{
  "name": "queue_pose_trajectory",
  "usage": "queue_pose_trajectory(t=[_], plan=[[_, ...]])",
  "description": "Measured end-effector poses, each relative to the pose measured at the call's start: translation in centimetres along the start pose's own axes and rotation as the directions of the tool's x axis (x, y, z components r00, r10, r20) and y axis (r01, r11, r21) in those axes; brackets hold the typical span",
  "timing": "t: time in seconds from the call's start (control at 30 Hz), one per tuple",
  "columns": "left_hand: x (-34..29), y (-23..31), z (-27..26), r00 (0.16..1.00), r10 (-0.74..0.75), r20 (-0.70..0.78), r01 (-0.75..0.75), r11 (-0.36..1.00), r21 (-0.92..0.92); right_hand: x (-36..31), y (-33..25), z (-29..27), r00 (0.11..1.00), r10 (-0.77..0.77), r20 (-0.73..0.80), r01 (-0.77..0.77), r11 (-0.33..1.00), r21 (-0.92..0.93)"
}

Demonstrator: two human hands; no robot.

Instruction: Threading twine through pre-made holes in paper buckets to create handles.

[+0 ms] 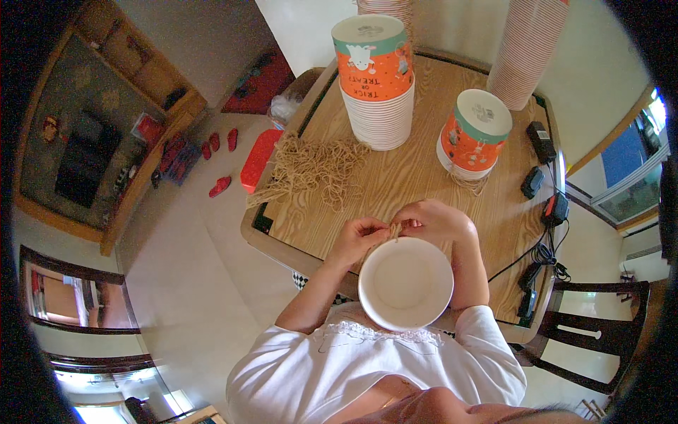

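A white paper tub faces me with its round mouth, close against my chest at the table's near edge. Just beyond its rim, a short piece of brown twine is pinched between my two hands. My left hand has its thumb and fingertips closed on the twine. From the other side, my right hand is closed on it too, its fingers bent close to the left fingertips. How the twine meets the tub is partly hidden by the fingers. A tangled heap of twine spreads at the table's left side.
Stacked tubs, the top one orange and green, stand upside down at the far middle. A shorter stack is to their right, with a tall leaning stack behind. Black adapters and cables line the right edge. A dark chair stands right.
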State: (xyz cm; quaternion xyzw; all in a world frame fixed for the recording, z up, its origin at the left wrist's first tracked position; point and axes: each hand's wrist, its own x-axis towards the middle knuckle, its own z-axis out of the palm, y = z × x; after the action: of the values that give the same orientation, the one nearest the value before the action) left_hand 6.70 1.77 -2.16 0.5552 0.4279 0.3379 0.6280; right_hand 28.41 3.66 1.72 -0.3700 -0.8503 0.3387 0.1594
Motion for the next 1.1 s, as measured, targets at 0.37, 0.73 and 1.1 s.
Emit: queue_pose_trajectory(t=[0.37,0.73,1.1], plan=[[-0.4,0.1,-0.4,0.995,0.064,0.079,-0.059,0.997,-0.057,0.6,-0.6,-0.2,0.994,-0.065,0.083,0.061,0.997,0.046],[-0.2,0.5,0.0,0.998,-0.029,0.050,0.028,0.999,0.021,0.7,-0.6,-0.2,0.996,-0.037,0.077,0.031,0.997,0.075],[0.0,0.1,0.0,0.996,0.083,-0.038,-0.084,0.996,-0.027,1.1,-0.1,0.0,0.992,-0.063,0.112,0.048,0.990,0.136]])
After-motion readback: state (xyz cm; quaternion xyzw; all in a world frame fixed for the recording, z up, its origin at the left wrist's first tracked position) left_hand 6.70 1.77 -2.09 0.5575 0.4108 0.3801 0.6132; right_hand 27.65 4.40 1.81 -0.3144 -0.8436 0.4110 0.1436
